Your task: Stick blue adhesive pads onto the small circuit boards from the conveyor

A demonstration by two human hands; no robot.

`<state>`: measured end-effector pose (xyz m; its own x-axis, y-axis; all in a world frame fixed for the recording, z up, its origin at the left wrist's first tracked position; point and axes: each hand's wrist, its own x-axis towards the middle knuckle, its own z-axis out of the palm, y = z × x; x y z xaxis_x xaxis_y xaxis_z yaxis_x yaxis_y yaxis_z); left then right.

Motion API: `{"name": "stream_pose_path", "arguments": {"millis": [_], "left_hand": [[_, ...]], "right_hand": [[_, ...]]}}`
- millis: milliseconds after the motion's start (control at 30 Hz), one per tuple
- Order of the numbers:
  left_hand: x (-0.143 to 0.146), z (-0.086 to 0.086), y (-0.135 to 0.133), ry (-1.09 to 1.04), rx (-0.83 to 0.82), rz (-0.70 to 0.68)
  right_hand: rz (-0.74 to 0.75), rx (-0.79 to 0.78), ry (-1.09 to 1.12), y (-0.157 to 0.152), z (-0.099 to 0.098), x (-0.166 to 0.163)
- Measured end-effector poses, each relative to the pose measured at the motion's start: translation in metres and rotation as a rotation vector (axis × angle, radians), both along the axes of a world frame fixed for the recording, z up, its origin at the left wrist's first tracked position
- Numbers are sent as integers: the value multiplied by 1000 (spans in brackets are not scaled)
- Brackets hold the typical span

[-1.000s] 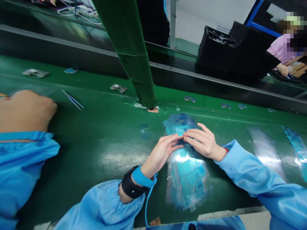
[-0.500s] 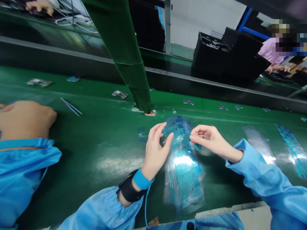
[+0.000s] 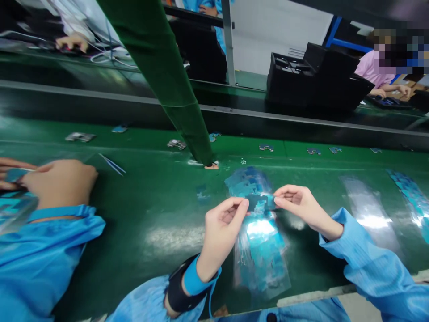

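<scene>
A small dark-blue and teal film piece (image 3: 259, 204) is stretched level between my two hands. Its left end is pinched by the thumb and fingertips of my left hand (image 3: 224, 223), which wears a blue and black wrist strap (image 3: 187, 284). My right hand (image 3: 300, 203) pinches the opposite end. Below the held piece, clear plastic sheets (image 3: 246, 277) covered with overlapping teal film pieces (image 3: 248, 176) lie on the green mat (image 3: 161, 205). Glare hides some of their detail. One faint loose film piece (image 3: 203, 193) rests left of them.
A co-worker's hand (image 3: 62, 179) works at far left, near tweezers (image 3: 113, 164). Several small circuit boards (image 3: 266, 147) line the back ledge. A green-wrapped post (image 3: 181, 103) slants down behind my hands. A clear sheet (image 3: 365, 205) and a teal film strip (image 3: 410, 201) lie right.
My left hand has closed from open onto the film piece, which now spans both hands. The view has shifted slightly, and more of the co-worker's hands at left shows.
</scene>
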<state>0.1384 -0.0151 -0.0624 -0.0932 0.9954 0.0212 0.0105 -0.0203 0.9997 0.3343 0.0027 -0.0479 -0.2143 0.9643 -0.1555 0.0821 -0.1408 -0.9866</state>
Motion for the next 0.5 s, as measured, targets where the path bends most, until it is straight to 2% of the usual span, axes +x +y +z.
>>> {"name": "stream_pose_path", "arguments": {"millis": [67,133,200,267,333,367,433,500], "left_hand": [[2,1,-1,16,-16,-39],[-3,2,1,111,-10,-132],[-18,6,10,287,27,-223],[-45,11,29,506,57,-206],[-80,15,60,715,34,-28],[-97,16,80,799,-15,122],[-128,14,123,861,-68,316],[-147,6,165,887,-104,437]], "right_hand": [[-25,52,-38,-2,-4,0],[-56,196,-158,-5,-5,2],[-89,432,-354,-10,-6,9],[-135,747,-586,-15,-9,21],[-193,1044,-788,-20,-16,35],[-210,1127,-851,-21,-20,42],[-240,1204,-884,-22,-28,52],[-289,1221,-852,-22,-36,57]]}}
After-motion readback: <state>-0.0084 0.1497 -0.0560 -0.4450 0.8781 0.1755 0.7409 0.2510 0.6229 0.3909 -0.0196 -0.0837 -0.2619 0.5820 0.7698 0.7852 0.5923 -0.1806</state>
